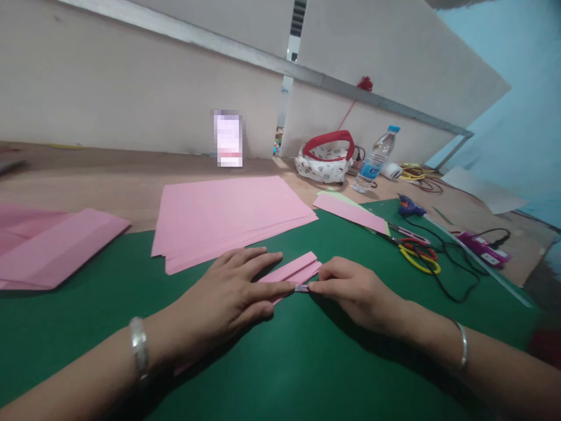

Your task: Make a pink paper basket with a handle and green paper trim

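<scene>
A green mat (280, 365) is covering the tabletop (131, 166), where folded pink paper (293, 272) is lying under the left hand (232, 286), which is pressing flat, fingers spread. The right hand (357, 289) is pinching its right end. The long axis is running near-left to far-right. Being probably light and easily creased, it is suiting fingertip holds along the edges.

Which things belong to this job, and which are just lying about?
Likely the job:
folded pink paper strip, touched by left hand and right hand
stacked pink paper sheets
flat green mat

Probably just lying about:
clear plastic bottle
white patterned pouch, red trim
</scene>
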{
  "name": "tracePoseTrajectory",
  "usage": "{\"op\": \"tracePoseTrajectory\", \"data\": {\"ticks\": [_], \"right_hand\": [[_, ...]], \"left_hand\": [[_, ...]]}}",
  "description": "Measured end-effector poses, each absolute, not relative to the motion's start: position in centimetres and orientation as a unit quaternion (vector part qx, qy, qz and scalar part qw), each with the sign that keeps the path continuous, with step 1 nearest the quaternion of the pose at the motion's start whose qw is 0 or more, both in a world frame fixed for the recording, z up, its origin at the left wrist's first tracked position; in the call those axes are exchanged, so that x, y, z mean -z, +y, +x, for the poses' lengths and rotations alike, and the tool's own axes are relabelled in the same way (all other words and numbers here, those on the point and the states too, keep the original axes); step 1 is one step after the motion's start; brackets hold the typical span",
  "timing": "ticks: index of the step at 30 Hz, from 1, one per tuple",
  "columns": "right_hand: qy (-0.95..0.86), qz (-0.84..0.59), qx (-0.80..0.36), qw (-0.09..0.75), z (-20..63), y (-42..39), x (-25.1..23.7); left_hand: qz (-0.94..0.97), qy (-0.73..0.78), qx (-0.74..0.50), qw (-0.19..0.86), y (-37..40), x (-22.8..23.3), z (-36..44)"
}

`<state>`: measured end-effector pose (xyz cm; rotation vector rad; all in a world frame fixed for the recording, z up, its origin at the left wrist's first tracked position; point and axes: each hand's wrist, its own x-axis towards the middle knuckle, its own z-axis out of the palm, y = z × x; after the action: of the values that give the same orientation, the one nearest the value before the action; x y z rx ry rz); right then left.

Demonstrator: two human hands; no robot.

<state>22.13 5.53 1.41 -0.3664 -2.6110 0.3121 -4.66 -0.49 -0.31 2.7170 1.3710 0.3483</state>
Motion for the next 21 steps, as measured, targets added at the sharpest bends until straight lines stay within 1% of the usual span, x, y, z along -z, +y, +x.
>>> {"op": "tracePoseTrajectory", "data": {"ticks": [6, 14, 21], "right_hand": [[-0.956, -0.143, -0.127, 0.223, 22.32, 5.22, -1.81], [-0.953, -0.145, -0.138, 0.226, 22.38, 5.17, -1.77], [-0.952, -0.141, -0.132, 0.236, 22.16, 5.07, -1.86]], "left_hand": [[0.884, 0.453, -0.114, 0.027, -0.82, 0.44, -4.41], [0.877, 0.470, -0.081, 0.051, -1.13, 0.00, -4.09], [0.880, 0.465, -0.098, 0.032, -1.00, 0.12, -4.04]]}}
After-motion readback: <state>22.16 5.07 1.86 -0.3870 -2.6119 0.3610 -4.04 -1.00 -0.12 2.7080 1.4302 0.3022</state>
